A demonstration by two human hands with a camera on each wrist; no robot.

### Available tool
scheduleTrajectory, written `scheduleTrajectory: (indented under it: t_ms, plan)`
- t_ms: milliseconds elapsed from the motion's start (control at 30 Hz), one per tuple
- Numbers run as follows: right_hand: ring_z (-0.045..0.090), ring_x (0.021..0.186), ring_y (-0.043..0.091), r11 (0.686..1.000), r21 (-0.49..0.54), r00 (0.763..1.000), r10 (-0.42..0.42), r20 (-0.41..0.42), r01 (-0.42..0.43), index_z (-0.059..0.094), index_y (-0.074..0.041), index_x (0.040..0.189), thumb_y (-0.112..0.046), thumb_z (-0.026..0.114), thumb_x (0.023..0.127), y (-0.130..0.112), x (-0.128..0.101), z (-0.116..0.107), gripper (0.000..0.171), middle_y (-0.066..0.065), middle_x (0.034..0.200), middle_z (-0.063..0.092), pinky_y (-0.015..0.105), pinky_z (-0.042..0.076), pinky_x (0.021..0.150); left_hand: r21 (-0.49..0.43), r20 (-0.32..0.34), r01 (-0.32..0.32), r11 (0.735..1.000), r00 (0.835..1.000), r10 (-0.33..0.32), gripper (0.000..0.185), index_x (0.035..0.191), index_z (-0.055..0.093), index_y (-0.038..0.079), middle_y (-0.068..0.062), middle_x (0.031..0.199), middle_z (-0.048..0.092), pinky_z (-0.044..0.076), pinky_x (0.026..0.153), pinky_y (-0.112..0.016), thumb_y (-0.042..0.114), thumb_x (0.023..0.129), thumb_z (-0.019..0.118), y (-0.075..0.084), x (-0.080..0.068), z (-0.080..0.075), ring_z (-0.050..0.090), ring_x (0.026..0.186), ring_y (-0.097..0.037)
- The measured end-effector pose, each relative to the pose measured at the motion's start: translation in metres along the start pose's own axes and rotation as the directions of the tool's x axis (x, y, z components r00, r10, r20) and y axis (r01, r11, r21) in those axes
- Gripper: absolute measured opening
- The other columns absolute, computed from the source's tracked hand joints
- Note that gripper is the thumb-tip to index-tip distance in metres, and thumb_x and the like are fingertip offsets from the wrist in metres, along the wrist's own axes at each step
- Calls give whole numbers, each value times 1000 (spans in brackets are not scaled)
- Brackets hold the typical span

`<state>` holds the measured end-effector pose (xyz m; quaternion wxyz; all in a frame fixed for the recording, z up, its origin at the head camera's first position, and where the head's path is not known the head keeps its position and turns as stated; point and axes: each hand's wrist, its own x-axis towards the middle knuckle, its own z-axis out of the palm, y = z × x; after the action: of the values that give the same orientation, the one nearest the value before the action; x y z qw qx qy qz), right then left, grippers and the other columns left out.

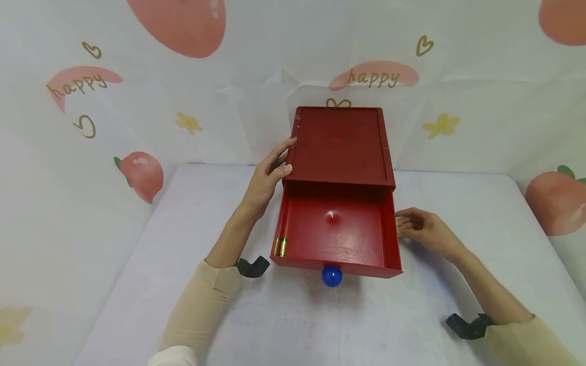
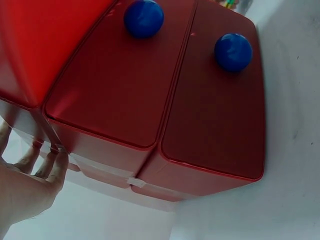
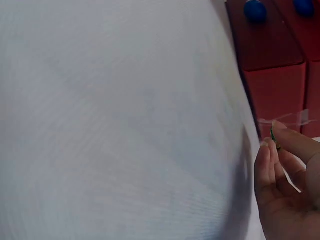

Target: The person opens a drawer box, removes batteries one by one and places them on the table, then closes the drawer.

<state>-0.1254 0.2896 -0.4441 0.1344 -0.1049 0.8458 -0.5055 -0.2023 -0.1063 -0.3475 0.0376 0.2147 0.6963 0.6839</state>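
Note:
A red drawer cabinet (image 1: 341,145) stands at the back of the table, its top drawer (image 1: 357,239) pulled out toward me. Two small green-and-gold batteries (image 1: 280,247) lie side by side in the drawer's front left corner. My left hand (image 1: 267,175) rests on the cabinet's left side, thumb near the top edge; the left wrist view shows its fingertips (image 2: 59,157) against the side wall. Just outside the drawer's right wall, my right hand (image 1: 426,231) pinches another battery (image 3: 273,134) between thumb and fingers. Most of that battery is hidden by the fingers.
A blue knob (image 1: 332,276) sticks out from the open drawer's front. Below it, two closed drawers carry blue knobs (image 2: 233,52). The white table (image 1: 197,203) meets a patterned cloth backdrop (image 1: 256,61) behind the cabinet. Dark straps (image 1: 469,326) sit at both wrists.

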Motion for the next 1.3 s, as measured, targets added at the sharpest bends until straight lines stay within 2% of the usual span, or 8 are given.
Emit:
scheduleTrajectory:
  t_ms: [233, 800, 1100, 1300]
  plan:
    - [65, 80, 18, 994, -112, 1000, -17, -12, 15, 58, 6, 124, -3, 69, 90, 7, 6, 2, 36, 14, 98, 67, 23, 56, 71, -3, -1, 6, 1000, 1000, -6, 56, 151, 44, 22, 6, 157, 36, 36, 111, -49, 27, 96, 52, 1, 0, 0, 35, 142, -22]
    - [59, 75, 19, 961, -275, 998, -29, -62, 10, 64, 6, 116, -7, 76, 85, 8, 14, 7, 36, 5, 83, 65, 19, 52, 68, -15, -1, -21, 1000, 1000, 21, 56, 152, 43, 20, 5, 156, 36, 35, 111, -49, 26, 96, 51, -6, -1, 0, 36, 142, -21]
    - [58, 80, 21, 957, -285, 997, 33, -73, -53, 60, 8, 122, -10, 76, 85, 1, 7, 13, 44, 6, 87, 64, 21, 51, 70, -26, 16, -34, 999, 999, 34, 56, 152, 43, 23, 7, 156, 37, 36, 110, -49, 28, 96, 51, -7, -3, -1, 35, 142, -21]
    - [59, 80, 22, 972, -231, 998, 40, -51, -51, 58, 7, 125, -12, 72, 89, 1, 4, 13, 43, 8, 89, 64, 23, 53, 71, -18, 19, -37, 999, 999, 37, 57, 152, 43, 22, 6, 156, 37, 36, 110, -49, 28, 96, 52, -6, -7, -4, 35, 142, -21]
